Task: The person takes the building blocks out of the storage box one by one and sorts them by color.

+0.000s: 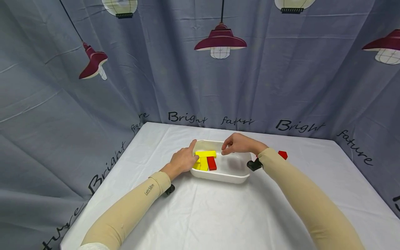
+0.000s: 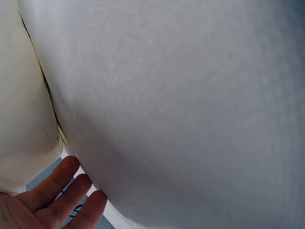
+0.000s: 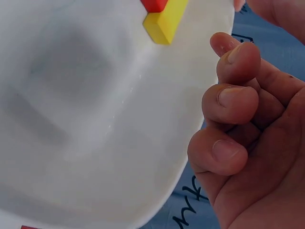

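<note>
A white tray (image 1: 220, 177) sits on the table. In its left part lie several yellow blocks (image 1: 206, 153) and a red block (image 1: 211, 163). At the tray's left wall, my left hand (image 1: 182, 159) holds the rim, thumb on the inner side and index finger stretched along it. In the left wrist view, three fingers (image 2: 50, 195) show low outside the cream wall. Over the tray's right part hovers my right hand (image 1: 239, 143), its fingers (image 3: 228, 102) loosely curled with nothing between them. A block end (image 3: 164, 24) in yellow shows beyond it in the right wrist view.
Right of the tray, a red block (image 1: 282, 154) lies on the white-covered table (image 1: 203, 215), partly behind my right sleeve. Another bit of red shows beside my right wrist. A grey-blue curtain (image 1: 175, 69) with printed lamps hangs behind the table and along its sides.
</note>
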`<state>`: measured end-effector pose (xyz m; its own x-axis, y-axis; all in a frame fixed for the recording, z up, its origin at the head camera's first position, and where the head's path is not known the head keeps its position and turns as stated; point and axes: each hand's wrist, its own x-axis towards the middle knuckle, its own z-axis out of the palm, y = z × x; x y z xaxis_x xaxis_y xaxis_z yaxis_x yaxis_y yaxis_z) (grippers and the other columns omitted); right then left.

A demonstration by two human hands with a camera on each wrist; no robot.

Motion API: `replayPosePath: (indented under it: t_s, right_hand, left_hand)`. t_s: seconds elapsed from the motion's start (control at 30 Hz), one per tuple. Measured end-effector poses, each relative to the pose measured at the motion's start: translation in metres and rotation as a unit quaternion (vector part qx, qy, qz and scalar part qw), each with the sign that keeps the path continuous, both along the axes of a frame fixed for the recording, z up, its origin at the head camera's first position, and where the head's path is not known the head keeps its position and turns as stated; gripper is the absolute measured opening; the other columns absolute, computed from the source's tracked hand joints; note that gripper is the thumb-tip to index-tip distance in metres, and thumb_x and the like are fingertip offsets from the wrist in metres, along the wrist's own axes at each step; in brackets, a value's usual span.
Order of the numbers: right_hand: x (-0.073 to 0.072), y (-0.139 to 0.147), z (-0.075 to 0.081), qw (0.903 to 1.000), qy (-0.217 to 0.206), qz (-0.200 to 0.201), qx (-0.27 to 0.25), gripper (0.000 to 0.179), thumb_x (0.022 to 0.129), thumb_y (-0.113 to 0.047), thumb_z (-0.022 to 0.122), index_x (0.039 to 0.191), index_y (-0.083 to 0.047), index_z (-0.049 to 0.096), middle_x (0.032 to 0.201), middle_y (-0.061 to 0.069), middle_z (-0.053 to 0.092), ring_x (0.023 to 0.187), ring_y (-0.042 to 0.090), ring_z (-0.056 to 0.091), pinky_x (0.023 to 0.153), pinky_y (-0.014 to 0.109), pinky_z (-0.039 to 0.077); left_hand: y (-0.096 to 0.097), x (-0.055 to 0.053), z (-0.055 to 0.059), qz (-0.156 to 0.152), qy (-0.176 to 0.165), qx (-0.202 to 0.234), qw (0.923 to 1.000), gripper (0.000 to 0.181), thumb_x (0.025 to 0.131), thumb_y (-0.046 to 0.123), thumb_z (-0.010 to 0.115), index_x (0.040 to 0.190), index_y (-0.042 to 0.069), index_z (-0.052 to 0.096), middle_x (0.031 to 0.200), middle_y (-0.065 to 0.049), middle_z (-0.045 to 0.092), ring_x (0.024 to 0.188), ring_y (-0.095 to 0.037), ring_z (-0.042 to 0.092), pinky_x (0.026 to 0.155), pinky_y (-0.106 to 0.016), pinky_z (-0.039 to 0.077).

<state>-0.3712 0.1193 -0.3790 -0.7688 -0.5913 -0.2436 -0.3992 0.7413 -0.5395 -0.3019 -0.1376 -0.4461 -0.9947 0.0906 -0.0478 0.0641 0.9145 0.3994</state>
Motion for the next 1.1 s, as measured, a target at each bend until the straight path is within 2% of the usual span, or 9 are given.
replayPosePath:
  t_s: [0.33,0.57,0.73,0.9,1.1]
  right_hand:
    - [-0.006,-0.015,-0.011,0.9994,-0.028,0.007,0.019,0.020,0.086,-0.034,0.078,0.097,-0.018,0.078,0.084,0.001,0.067,0.083,0.018,0.058,0.076,0.032,0.046]
    - [-0.007,-0.023,-0.025,0.9981,-0.040,0.007,0.047,0.021,0.084,-0.036,0.080,0.092,-0.017,0.076,0.084,0.001,0.066,0.082,0.018,0.057,0.074,0.031,0.045]
    - [-0.009,-0.028,-0.034,0.9966,-0.041,0.013,0.071,0.024,0.082,-0.040,0.081,0.085,-0.017,0.074,0.077,-0.001,0.063,0.077,0.016,0.054,0.069,0.029,0.043]
    - [-0.007,-0.034,-0.040,0.9962,-0.035,0.024,0.076,0.027,0.081,-0.040,0.083,0.077,-0.015,0.073,0.066,-0.004,0.054,0.069,0.014,0.049,0.063,0.027,0.037]
    - [-0.003,-0.037,-0.044,0.9954,-0.031,0.025,0.087,0.026,0.080,-0.036,0.084,0.075,-0.015,0.070,0.065,-0.004,0.051,0.069,0.014,0.050,0.063,0.027,0.035]
  left_hand:
    - [0.000,0.000,-0.001,-0.004,0.000,0.000,1.0000,0.073,0.098,0.036,0.047,0.163,0.024,0.014,0.142,-0.012,0.059,0.115,-0.027,0.061,0.095,-0.048,0.050]
    - [-0.001,-0.001,-0.002,-0.005,0.006,-0.005,1.0000,0.073,0.098,0.036,0.047,0.163,0.024,0.015,0.141,-0.012,0.060,0.115,-0.026,0.062,0.093,-0.048,0.051]
    - [0.000,-0.001,-0.002,-0.002,0.002,-0.007,1.0000,0.073,0.098,0.036,0.047,0.163,0.024,0.014,0.139,-0.012,0.061,0.112,-0.026,0.062,0.093,-0.047,0.051]
    - [0.000,-0.001,-0.001,0.002,0.000,-0.009,1.0000,0.074,0.098,0.036,0.048,0.163,0.025,0.014,0.139,-0.012,0.060,0.112,-0.026,0.061,0.095,-0.047,0.051]
    - [-0.001,-0.001,-0.001,0.000,0.001,-0.011,0.9999,0.073,0.098,0.036,0.048,0.163,0.024,0.015,0.139,-0.012,0.061,0.112,-0.026,0.061,0.096,-0.048,0.051]
